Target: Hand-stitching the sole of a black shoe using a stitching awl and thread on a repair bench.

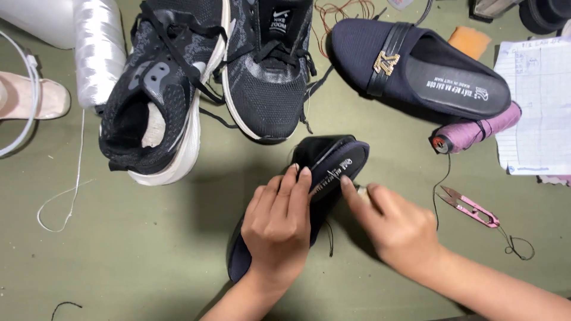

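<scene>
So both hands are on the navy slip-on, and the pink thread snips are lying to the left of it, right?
Not quite. In the head view both hands are on the navy slip-on, but the pink thread snips lie to its right, below the purple thread spool.

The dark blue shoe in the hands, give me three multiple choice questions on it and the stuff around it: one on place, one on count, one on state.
1. Where do the pink thread snips lie?
A. right of the right hand
B. inside a sneaker
C. on the paper sheet

2. How many black sneakers lie above the hands?
A. one
B. two
C. four

3. How is the dark blue shoe held?
A. lying untouched
B. hung from a lace
C. under the left hand, with the right hand's fingers at its edge

Answers: 1 A, the snips lie on the green table to the right of that hand. 2 B, a pair lies side by side. 3 C, the left hand covers it.
</scene>
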